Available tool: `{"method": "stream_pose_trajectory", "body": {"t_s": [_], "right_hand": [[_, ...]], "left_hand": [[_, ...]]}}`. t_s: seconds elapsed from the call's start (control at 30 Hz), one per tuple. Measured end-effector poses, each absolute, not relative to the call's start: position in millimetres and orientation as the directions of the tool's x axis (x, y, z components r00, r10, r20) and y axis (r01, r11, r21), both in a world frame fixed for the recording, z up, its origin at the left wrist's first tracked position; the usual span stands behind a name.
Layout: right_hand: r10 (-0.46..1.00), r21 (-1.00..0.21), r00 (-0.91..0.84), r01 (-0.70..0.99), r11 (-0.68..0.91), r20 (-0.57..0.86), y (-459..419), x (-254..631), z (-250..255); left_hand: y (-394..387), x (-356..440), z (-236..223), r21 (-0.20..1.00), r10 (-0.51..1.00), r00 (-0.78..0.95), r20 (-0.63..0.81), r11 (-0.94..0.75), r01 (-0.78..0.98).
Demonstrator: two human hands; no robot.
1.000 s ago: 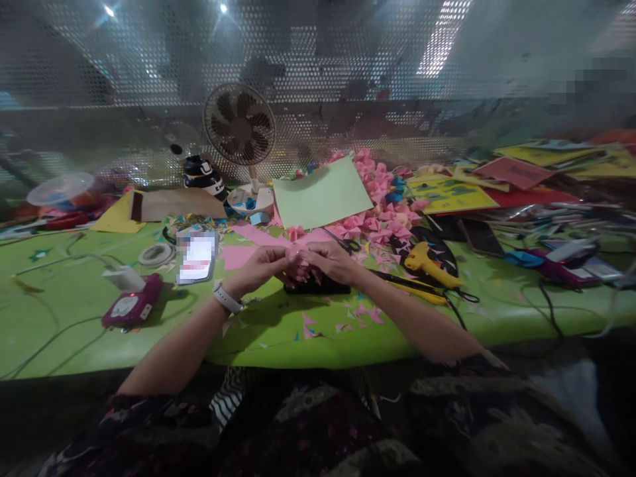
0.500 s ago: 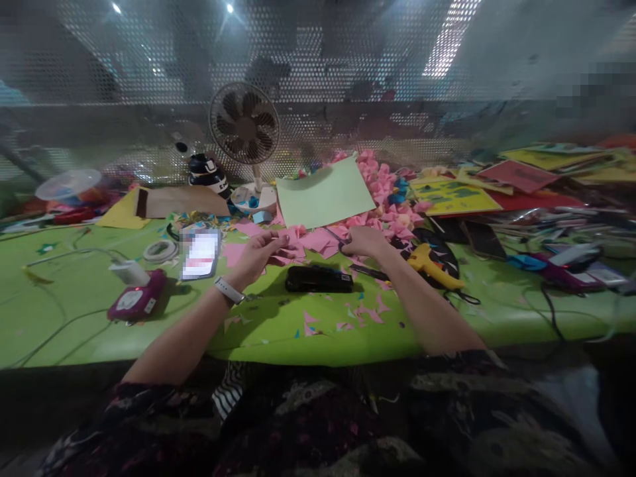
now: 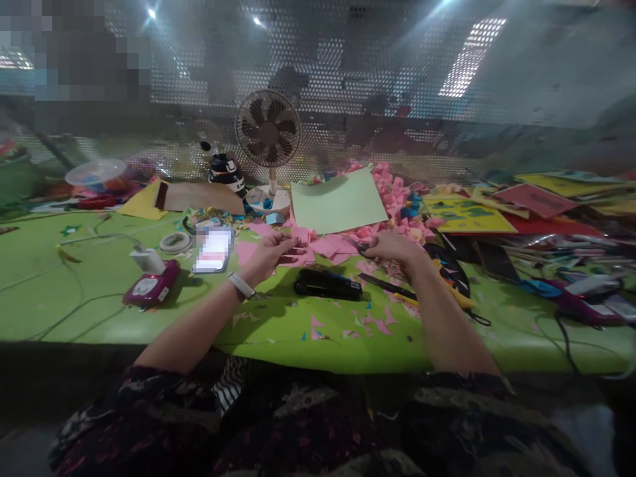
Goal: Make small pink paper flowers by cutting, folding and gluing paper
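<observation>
Gripping scissors (image 3: 362, 248), right hand (image 3: 395, 248) is well inside table edge (image 3: 322, 368).

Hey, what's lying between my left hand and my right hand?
Between the left hand and the right hand, the head view shows pink paper pieces and dark scissors that the right hand grips.

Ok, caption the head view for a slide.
Left hand by pink paper, right hand holding scissors, black stapler nearby.
</observation>
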State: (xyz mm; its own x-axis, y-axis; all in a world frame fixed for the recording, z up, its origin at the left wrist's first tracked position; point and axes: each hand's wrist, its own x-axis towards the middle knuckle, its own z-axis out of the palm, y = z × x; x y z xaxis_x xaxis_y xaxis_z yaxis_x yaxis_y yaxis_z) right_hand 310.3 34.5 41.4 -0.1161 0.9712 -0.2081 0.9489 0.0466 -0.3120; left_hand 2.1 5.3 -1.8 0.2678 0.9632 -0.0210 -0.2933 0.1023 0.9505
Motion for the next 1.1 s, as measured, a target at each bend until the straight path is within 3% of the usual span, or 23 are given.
{"method": "stream_pose_trajectory", "body": {"t_s": [0.13,0.2,0.43,1.1], "right_hand": [[0.975,-0.763,-0.168,0.647,-0.001,-0.144,26,301,48],[0.959,-0.849,-0.243,0.528,0.005,-0.145,17,286,50],[0.878,-0.880,-0.447,0.469,0.069,-0.169,-13,236,51],[0.861,-0.853,-0.484,0.505,0.129,-0.157,-19,229,50]], "left_hand": [[2,6,0,0.930,0.973,0.231,0.016,0.071,-0.361],[-1,8,3,0.915,0.980,0.199,0.016,0.065,-0.398],[-9,11,13,0.882,0.990,0.136,0.038,0.030,-0.470],[-8,11,7,0.902,0.972,0.225,0.071,0.034,-0.430]]}}
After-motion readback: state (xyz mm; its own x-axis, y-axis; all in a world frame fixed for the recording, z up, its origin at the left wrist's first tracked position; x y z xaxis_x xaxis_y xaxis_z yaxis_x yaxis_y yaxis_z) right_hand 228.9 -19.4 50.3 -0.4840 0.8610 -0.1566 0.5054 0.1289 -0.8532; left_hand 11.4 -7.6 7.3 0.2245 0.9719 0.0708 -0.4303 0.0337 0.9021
